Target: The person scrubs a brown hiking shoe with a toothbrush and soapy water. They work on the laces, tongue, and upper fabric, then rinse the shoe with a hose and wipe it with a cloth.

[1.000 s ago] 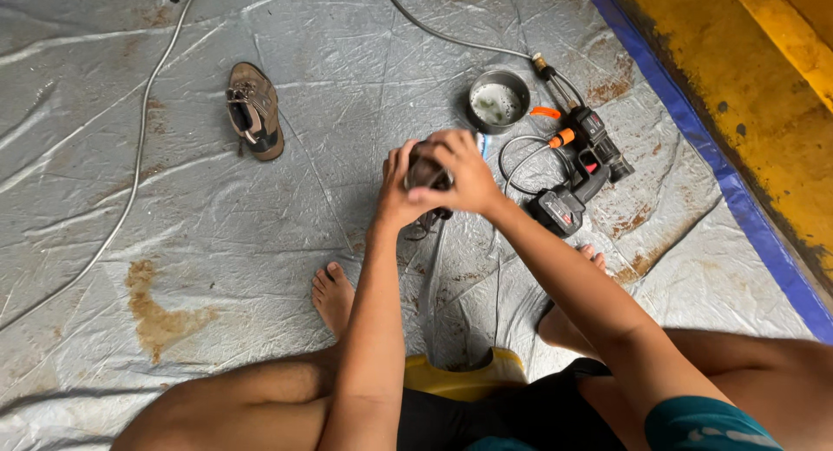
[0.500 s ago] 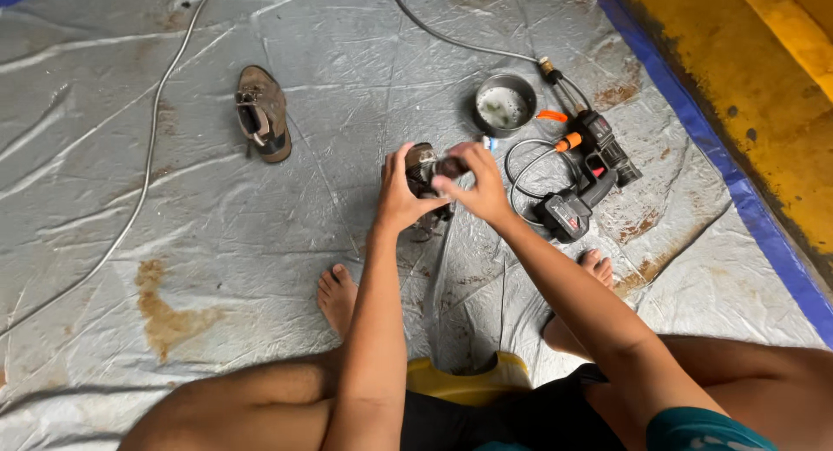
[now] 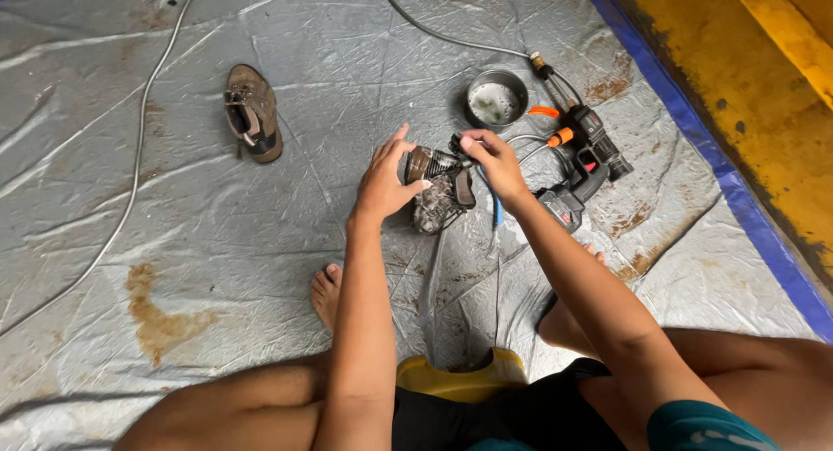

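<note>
- The left hand (image 3: 384, 184) cups the brown, sudsy shoe (image 3: 436, 186) from its left side, thumb and fingers wrapped on it, so this grip is clamped on the shoe.
- The right hand (image 3: 492, 160) reaches over the shoe's upper edge; its fingertips are pinched together on a small dark part at the shoe's top, though what exactly they pinch is too small to tell.
- The shoe sits low over the crinkled grey plastic sheet (image 3: 260, 243) spread on the floor, in front of the seated person's bare foot (image 3: 327, 293).
- A matching brown shoe (image 3: 253, 113) lies well apart to the left on the sheet.
- A round metal bowl with soapy water (image 3: 496, 98) stands just beyond the right hand.
- A black and red handheld power sprayer with orange fittings (image 3: 583, 160) lies to the right of the hands, with a grey hose (image 3: 434, 35) running off toward the top.
- A yellow stool edge (image 3: 455, 382) shows between the person's legs.
</note>
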